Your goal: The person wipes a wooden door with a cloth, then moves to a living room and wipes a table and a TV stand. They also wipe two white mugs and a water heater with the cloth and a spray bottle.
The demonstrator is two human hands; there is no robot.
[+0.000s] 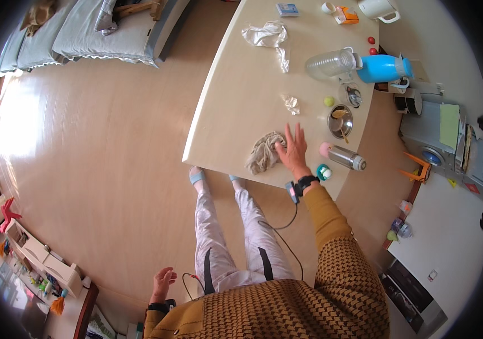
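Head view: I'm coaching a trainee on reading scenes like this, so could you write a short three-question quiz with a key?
1. True or false: the right hand is open rather than closed in a fist.
2. Multiple choice: which of these is nearest to that hand?
A) blue jug
B) crumpled beige cloth
C) clear ribbed pitcher
3. Short answer: which of the person's hands is away from the table, low in the picture?

Key:
1. True.
2. B.
3. The left hand.
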